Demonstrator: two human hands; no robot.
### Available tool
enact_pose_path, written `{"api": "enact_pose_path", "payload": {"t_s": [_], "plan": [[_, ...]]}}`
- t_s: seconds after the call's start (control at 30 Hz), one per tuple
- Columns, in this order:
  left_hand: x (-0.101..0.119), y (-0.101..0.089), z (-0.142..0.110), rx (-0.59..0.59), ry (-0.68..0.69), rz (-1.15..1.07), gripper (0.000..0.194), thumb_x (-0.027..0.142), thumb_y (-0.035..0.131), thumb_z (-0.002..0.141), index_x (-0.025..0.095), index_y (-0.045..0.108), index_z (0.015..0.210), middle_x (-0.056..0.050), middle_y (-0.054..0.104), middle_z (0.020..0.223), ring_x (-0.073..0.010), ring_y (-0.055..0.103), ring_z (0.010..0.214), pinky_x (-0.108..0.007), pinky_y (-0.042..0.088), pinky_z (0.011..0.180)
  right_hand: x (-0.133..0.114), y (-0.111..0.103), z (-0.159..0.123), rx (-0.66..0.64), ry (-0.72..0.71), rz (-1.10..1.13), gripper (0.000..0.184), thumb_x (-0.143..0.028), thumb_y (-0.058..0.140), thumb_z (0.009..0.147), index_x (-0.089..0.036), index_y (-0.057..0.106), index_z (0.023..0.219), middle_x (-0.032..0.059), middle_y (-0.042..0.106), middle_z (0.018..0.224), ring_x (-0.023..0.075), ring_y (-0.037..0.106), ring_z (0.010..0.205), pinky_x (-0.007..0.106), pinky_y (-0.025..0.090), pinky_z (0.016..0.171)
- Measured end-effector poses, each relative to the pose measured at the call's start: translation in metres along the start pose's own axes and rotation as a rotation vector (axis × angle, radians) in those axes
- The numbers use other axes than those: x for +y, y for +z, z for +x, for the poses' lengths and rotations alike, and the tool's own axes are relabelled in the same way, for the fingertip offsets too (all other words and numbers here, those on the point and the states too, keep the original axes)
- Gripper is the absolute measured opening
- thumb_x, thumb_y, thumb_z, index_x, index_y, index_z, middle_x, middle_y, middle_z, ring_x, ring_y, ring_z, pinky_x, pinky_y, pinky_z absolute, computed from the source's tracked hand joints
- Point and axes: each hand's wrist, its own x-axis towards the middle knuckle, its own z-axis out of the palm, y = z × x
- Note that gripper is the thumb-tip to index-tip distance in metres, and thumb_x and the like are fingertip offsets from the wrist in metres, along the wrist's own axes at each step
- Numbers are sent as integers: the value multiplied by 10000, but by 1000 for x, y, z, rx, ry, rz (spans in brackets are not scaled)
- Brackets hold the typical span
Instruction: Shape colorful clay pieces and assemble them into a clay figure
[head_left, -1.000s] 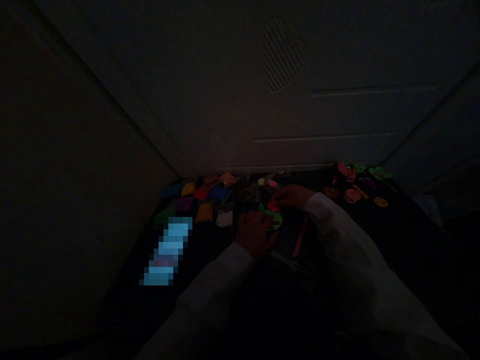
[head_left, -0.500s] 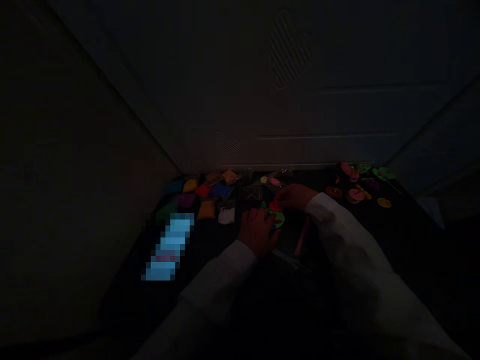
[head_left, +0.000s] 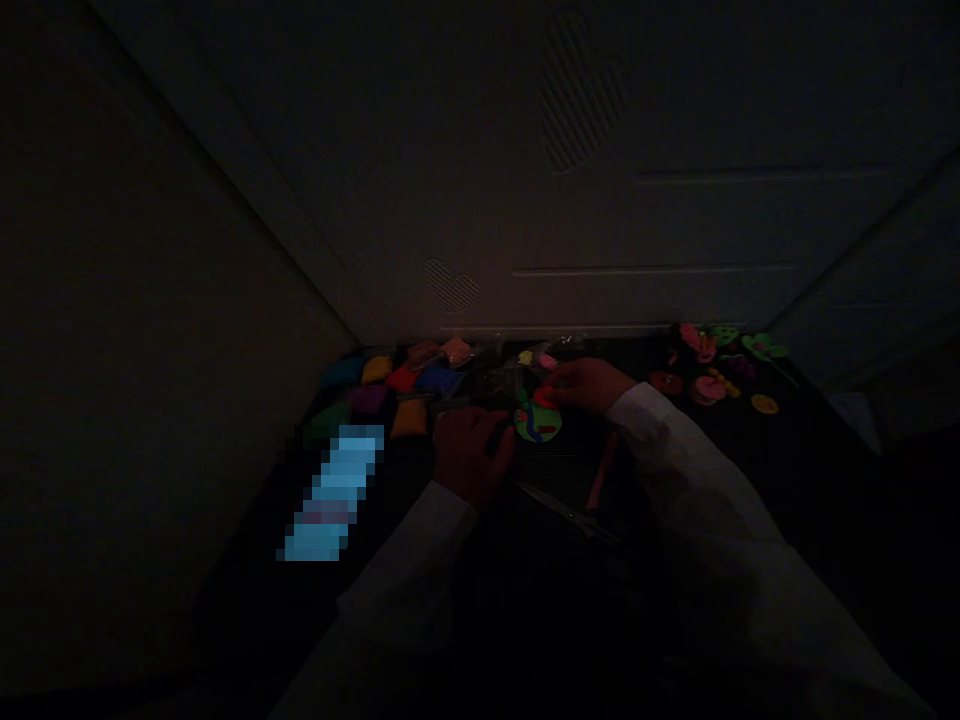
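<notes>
A: What do we have around us?

B: A dim room, with a pale panelled wall (head_left: 375, 170) behind everything, marked by a ridged heart relief (head_left: 581, 95). Below it we have a dark tabletop (head_left: 795, 450), its near edge lost in shadow.

A: And on it?

B: A blurred, glowing screen (head_left: 334, 495) at our left; open scissors (head_left: 570, 512), it seems, in front of us, near a red strip (head_left: 602, 470). Coloured packets (head_left: 409, 418) sit at the back left, shaped pieces (head_left: 707, 389) at the back right.

A: Our hands?

B: The left hand (head_left: 474, 450) is curled just beside the green disc (head_left: 538, 422); we cannot tell whether it grips anything. The right hand (head_left: 596, 385) has its fingertips drawn together, apparently pinching the small red piece (head_left: 546, 397) at the disc's far edge.

A: How do we handle that well?

B: With a light pinch, we'd judge, since both look soft. Our left fingertips could steady the rim without pressing the blue and red details. In this gloom, we'd want more light to line up edges.
</notes>
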Motion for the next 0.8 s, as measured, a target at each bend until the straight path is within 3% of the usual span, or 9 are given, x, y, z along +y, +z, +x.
{"api": "enact_pose_path", "payload": {"t_s": [0.27,0.4,0.5,0.67,0.8], "plan": [[-20,-4,-4,96,-63,-30,193,291,512,754,162,642,816,-64,574,757,-191,508,776,-343,379,731,6,9,5,36,46,69,250,-370,586,665,-200,661,832,-10,572,655,104,493,609,226,324,580],[-22,-11,-2,111,-82,-48,186,274,513,752,153,640,814,-62,586,762,-185,514,778,-333,387,729,6,7,3,87,71,188,378,-379,610,637,-190,626,964,5,594,713,120,509,644,244,362,627],[-24,-18,-2,125,-99,-63,193,276,513,752,152,634,837,-60,584,769,-185,510,787,-327,395,728,7,-3,0,157,83,321,351,-337,526,699,-188,593,1009,20,605,795,117,518,670,246,388,640],[-32,-29,-9,114,-112,-91,206,275,500,762,135,620,855,-72,587,795,-196,514,800,-345,408,730,13,-31,-17,252,94,550,272,-265,414,728,-140,580,904,31,572,668,96,477,518,231,382,501],[-30,-35,-18,27,-57,-136,200,267,496,772,139,606,879,-65,595,820,-180,527,818,-330,424,747,5,-43,-47,313,42,664,294,-292,464,733,-156,512,989,69,588,907,94,533,651,224,424,574]]}}
